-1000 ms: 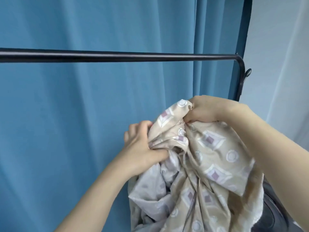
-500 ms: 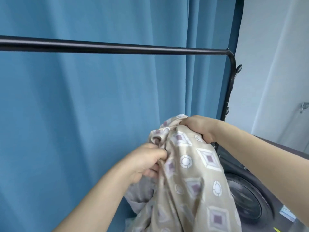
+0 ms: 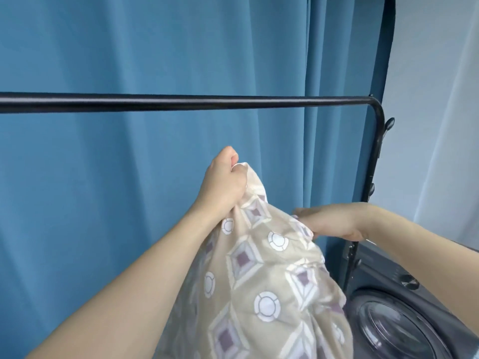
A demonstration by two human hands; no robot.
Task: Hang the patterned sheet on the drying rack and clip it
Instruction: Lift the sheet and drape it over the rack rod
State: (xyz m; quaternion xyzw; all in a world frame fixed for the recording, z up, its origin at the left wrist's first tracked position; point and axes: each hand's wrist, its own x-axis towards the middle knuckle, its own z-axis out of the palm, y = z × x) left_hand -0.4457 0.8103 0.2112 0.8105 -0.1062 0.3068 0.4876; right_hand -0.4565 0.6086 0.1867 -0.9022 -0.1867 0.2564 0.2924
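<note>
A blue curtain (image 3: 129, 47) is hanging behind the rack (image 3: 181, 102); the beige diamond-patterned sheet (image 3: 259, 281) is being gripped by the left hand (image 3: 223, 182) at 12 o'clock and pinched by the right hand (image 3: 334, 224) at 2 o'clock.

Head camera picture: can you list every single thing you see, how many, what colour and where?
sheet: one, beige with white and purple shapes, bunched low in the middle, below the rail, not yet on it
rail: one, black, across the middle, bending down at the right
curtain: one, blue, behind the rail
wall: one, pale, right side
washing machine: one, dark grey, bottom right
hands: two; left hand grips the sheet's top, right hand holds its right edge
</note>
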